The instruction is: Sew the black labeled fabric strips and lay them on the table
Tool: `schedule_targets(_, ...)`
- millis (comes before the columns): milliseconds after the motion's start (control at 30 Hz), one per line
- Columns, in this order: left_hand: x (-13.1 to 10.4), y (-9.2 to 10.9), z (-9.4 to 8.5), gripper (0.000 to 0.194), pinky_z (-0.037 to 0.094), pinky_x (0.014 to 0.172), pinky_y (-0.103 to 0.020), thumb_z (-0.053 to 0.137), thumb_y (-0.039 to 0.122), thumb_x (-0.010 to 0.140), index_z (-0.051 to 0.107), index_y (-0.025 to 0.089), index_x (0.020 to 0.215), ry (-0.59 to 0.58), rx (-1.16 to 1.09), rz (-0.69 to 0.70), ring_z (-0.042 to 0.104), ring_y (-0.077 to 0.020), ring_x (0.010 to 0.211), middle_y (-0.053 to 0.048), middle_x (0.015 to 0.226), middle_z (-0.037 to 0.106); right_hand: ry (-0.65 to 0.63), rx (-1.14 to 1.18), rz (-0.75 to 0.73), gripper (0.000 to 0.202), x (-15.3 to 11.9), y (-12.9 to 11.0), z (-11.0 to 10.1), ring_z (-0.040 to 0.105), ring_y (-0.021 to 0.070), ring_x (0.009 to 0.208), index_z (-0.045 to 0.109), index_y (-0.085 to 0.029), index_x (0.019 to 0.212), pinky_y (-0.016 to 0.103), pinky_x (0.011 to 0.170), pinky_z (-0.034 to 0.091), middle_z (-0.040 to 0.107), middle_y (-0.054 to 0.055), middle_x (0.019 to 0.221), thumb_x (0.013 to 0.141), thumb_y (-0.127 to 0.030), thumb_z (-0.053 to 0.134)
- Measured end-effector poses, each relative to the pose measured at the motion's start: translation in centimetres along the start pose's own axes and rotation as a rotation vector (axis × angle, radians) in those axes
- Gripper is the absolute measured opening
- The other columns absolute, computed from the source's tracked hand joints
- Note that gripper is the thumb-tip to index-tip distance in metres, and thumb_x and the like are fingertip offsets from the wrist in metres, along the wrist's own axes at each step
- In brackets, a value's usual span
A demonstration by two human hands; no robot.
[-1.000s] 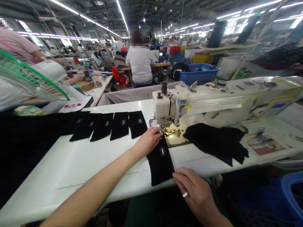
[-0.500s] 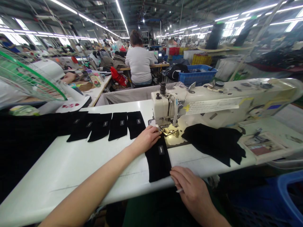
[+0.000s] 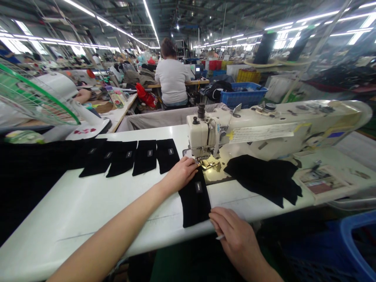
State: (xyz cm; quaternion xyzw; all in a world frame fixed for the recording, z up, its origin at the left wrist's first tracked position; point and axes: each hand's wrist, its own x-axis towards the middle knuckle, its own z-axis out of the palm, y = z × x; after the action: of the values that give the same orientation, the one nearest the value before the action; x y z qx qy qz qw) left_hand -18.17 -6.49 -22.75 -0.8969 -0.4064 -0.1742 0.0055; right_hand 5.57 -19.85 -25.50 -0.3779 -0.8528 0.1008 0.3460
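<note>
Left hand (image 3: 182, 173) lies flat, fingers together, on the black cloth (image 3: 195, 199) by the sewing machine (image 3: 205, 137); right hand (image 3: 233, 235) pinches the cloth's near corner on the counter (image 3: 88, 207).

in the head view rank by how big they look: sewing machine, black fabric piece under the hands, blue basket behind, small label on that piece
1. sewing machine
2. black fabric piece
3. blue basket, farther off, so its rank is unsure
4. label

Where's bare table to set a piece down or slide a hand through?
Widest bare patch: white table left of the forearm, below the row of black pieces. A narrower strip lies between the black piece under the left hand and the black pile. Crowded at the sewing machine needle and near the right hand.
</note>
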Motion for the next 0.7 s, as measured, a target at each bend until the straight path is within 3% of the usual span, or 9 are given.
schedule_targets(533,0.1,-0.4,-0.3,0.027,0.054,0.093,-0.043,0.046,0.02,0.101,0.067,0.012,0.115,-0.021,-0.006,-0.003,0.055,-0.0252,0.1,-0.013,0.107,0.061,-0.099,-0.018,0.052,0.035,0.4,0.1,-0.5,0.064,0.0211,0.09,0.064,-0.019,0.107,0.03,0.074,0.05,0.069,0.008,0.106,0.089,-0.001,0.04)
schedule_targets(633,-0.6,0.7,-0.7,0.03,0.053,0.098,-0.046,0.046,0.016,0.099,0.064,0.012,0.122,0.003,-0.024,-0.011,0.055,-0.0264,0.109,-0.015,0.119,0.059,-0.09,-0.032,0.03,0.036,0.1,0.1,-0.6,0.065,0.0212,0.092,0.063,-0.018,0.112,0.03,0.074,0.051,0.069,0.009,0.109,0.09,-0.001,0.04)
schedule_targets(700,-1.6,2.6,-1.2,0.03,0.054,0.098,-0.046,0.045,0.014,0.098,0.064,0.012,0.122,0.033,-0.056,-0.011,0.055,-0.0269,0.113,-0.016,0.125,0.059,-0.093,-0.045,0.025,0.037,-0.1,0.2,-0.6,0.065,0.0217,0.092,0.063,-0.017,0.114,0.03,0.073,0.052,0.068,0.01,0.11,0.09,-0.002,0.04)
